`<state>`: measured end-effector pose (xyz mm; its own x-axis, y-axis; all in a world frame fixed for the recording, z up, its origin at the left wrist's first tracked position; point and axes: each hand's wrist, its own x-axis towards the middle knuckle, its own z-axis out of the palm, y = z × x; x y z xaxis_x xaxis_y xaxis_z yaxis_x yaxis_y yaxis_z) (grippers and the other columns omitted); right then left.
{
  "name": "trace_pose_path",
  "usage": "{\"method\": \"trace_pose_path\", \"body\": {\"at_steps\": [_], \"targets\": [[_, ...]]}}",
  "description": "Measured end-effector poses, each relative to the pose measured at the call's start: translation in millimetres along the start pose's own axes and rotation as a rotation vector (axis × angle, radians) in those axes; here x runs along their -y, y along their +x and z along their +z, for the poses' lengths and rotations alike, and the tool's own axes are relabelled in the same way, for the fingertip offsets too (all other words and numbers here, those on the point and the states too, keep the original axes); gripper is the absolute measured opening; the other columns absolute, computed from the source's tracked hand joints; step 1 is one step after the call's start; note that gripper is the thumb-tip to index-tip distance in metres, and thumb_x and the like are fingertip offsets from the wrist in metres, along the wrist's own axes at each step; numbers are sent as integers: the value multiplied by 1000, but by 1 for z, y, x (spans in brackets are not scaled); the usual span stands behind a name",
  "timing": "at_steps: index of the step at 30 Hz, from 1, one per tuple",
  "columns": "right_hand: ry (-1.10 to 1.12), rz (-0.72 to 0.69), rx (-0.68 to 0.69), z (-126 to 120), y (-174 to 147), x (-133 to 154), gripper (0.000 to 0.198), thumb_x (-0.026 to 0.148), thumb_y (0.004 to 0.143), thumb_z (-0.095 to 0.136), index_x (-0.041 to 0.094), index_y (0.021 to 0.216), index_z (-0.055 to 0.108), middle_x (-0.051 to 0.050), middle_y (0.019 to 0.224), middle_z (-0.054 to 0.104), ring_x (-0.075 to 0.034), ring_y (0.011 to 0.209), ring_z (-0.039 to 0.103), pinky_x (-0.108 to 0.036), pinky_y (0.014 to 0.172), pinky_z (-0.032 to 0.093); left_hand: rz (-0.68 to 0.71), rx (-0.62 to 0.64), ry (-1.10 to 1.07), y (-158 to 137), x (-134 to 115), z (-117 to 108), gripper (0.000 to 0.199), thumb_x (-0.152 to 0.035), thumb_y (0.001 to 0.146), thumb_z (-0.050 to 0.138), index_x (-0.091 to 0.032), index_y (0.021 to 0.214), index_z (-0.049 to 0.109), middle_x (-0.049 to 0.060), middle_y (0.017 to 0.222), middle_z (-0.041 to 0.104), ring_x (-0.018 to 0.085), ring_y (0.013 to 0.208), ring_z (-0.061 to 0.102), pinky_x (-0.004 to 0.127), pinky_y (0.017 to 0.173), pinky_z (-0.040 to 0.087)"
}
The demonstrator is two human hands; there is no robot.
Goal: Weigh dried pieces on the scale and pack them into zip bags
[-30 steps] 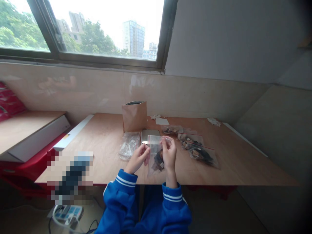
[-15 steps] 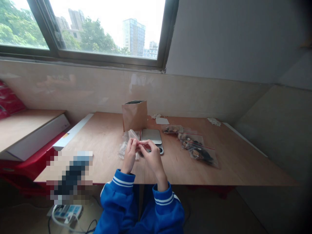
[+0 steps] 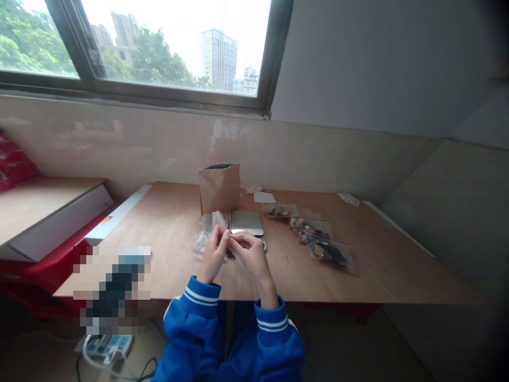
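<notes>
My left hand (image 3: pixel 214 254) and my right hand (image 3: pixel 251 252) meet over the table, both closed in a pinch. Between them is a clear plastic zip bag (image 3: pixel 238 260) with something dark inside, mostly covered by my fingers. Just beyond the hands lies a kitchen scale (image 3: pixel 247 222) with a metal plate. Crumpled clear plastic bags (image 3: pixel 203 233) rest beside my left hand. Behind them stands an upright brown paper bag (image 3: pixel 220 190), its top open.
Filled zip bags (image 3: pixel 330 253) lie in a row on the wooden table (image 3: pixel 382 265) to the right. A white card (image 3: pixel 264 197) and crumpled scraps (image 3: pixel 349 199) sit at the back. A power strip (image 3: pixel 109 346) with cables is on the floor at the left.
My right hand has shifted slightly to the right and turned, with its fingers now lower along the bag. The left hand stays almost in place.
</notes>
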<state>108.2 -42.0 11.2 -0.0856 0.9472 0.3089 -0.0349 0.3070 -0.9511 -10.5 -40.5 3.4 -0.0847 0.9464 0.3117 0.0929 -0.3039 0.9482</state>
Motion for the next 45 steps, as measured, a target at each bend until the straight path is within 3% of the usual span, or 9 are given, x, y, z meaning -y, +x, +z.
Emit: {"method": "trace_pose_path", "body": {"at_steps": [7,13,23,25,29,32,35,40,45], "targets": [[63,51,-33,1,2,-4,30,44,78,68,14,78,71,-6,77,69,-16,71,65,-28,68,52,-4,51,20,-1,-1,0,34,-49,88,47,-20,70,45,-3,65,45,13,64,45,25,62,37],[160,120,-8,-3,2,-9,32,46,78,68,15,83,73,-7,82,70,-18,74,65,-29,69,52,18,83,13,-1,2,0,32,-46,89,47,-19,72,45,-3,65,45,12,63,44,25,61,36],[8,100,-37,1,0,-8,25,41,78,66,16,79,66,-5,74,70,-18,65,66,-29,63,53,3,142,86,0,7,3,24,-40,90,42,-21,76,45,-3,66,47,12,58,44,24,56,36],[-89,56,-128,1,0,-12,21,38,79,64,17,77,63,-5,72,70,-17,65,66,-28,63,53,10,103,137,0,8,1,22,-36,89,41,-21,73,43,-4,62,45,12,56,42,23,55,34],[-276,0,-530,-19,3,-23,17,33,76,63,19,70,55,-6,72,69,-19,68,66,-31,68,53,27,-41,241,0,10,-8,25,-30,85,45,-21,64,35,-6,54,39,10,52,38,23,54,31],[-214,-23,-569,-34,4,-23,19,34,77,62,20,73,51,-8,80,71,-20,73,69,-33,72,54,35,49,252,1,10,-14,30,-34,84,49,-20,61,37,-5,54,39,10,53,38,23,54,30],[-56,-77,-551,-33,4,-12,22,38,81,61,21,77,47,-8,82,72,-19,72,70,-34,72,56,28,88,110,3,12,-12,31,-42,86,50,-19,65,46,-3,62,47,12,61,46,24,61,38],[177,-79,-619,-10,6,-2,26,43,85,59,20,81,47,-5,76,71,-17,66,69,-32,69,56,-148,-45,-307,4,31,9,41,-56,84,49,-18,95,60,6,97,63,18,91,58,30,81,45],[165,-45,-534,-2,11,-9,26,45,88,55,21,86,46,-4,74,70,-17,65,68,-30,64,54,-415,139,-672,3,47,26,61,-69,78,49,-17,106,61,7,81,66,16,67,60,26,55,46]]}}
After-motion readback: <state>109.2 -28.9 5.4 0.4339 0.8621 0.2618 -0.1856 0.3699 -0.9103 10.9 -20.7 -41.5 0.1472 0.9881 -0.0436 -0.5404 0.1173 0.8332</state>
